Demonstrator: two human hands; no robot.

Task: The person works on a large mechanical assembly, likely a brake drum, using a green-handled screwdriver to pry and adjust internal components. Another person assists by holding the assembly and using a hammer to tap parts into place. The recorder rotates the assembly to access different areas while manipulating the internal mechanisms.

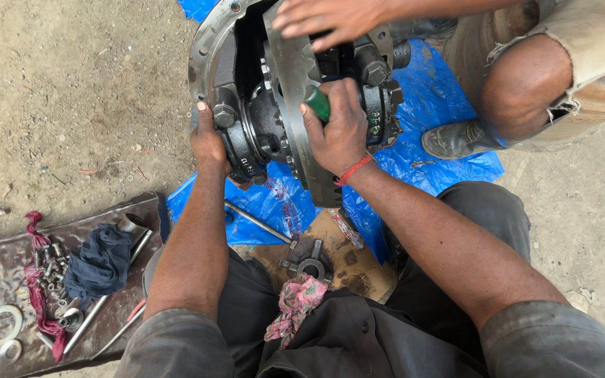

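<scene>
1. The left hand point(209, 143) clasps the left side of the heavy gear housing point(260, 105), which stands on the blue sheet point(274, 203) on the ground.
2. The right hand point(337, 129) is closed around a green-handled tool point(318, 103) against the big ring gear point(302, 133).
3. Another person's hand point(323, 19) rests on the housing's top.
4. A cross-shaped metal part point(309, 264) lies on cardboard point(358, 269) near the sheet's lower edge.

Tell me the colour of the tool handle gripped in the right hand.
Green: the tool handle shows in the right hand, seen in the head view.
</scene>
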